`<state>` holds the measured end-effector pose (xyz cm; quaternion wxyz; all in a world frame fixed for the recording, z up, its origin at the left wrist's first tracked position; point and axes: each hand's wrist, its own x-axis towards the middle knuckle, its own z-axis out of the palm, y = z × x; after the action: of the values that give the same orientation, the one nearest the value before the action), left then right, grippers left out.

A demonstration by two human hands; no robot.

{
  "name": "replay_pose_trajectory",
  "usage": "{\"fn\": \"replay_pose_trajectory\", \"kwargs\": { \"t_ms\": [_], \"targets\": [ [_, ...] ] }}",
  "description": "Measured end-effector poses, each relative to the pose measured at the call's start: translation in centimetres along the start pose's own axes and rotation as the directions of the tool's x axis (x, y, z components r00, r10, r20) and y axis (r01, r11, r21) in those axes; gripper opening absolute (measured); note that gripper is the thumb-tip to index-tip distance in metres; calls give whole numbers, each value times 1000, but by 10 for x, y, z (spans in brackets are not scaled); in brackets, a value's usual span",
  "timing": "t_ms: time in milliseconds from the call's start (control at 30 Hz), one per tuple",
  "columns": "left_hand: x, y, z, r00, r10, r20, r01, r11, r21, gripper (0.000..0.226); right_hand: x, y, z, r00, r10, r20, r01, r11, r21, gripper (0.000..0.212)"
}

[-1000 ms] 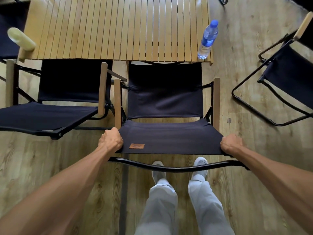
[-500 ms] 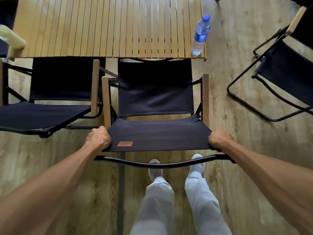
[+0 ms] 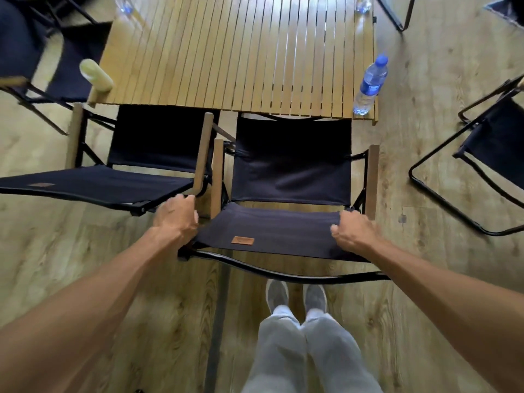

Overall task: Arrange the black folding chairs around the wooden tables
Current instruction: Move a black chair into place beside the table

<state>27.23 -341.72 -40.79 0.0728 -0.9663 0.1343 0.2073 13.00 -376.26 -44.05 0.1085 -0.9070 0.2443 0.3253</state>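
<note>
Chairs: two sit tucked at the wooden table [image 3: 241,52]; left hand [image 3: 177,219] and right hand [image 3: 353,229] grasp the center chair [image 3: 283,228]; a right-edge chair [image 3: 490,154] remains unplaced.

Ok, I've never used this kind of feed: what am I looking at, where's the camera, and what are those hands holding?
There is no machine here. One camera sits on a person's head, looking down past their arms. The left hand and right hand rest on the two sides of the top edge of a black folding chair, which faces the slatted wooden table; whether they grip it I cannot tell. A second chair stands beside it. On the table: a blue-capped water bottle and a pale yellow bottle.
</note>
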Motion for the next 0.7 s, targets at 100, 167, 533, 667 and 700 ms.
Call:
{"fn": "replay_pose_trajectory", "kwargs": {
  "t_ms": [100,167,533,667,700],
  "targets": [
    [-16,-29,-15,990,67,-122,-58,995,78,27,-6,-56,-9,977,-211,23,211,977,-19,42],
    [-27,-49,-22,984,107,-144,-88,987,135,30,-18,-92,-11,956,-292,28,292,956,18,47],
    [-46,-224,-22,991,82,-101,-61,978,200,53,-111,-317,20,820,-568,-78,573,809,132,57],
    [-18,-283,-13,987,122,-103,-92,961,261,45,-121,-423,37,879,-433,-200,461,879,121,59],
    [-13,-293,-11,991,116,-74,-92,960,265,43,-119,-442,41,914,-344,-217,376,917,130,62]
  ]
}}
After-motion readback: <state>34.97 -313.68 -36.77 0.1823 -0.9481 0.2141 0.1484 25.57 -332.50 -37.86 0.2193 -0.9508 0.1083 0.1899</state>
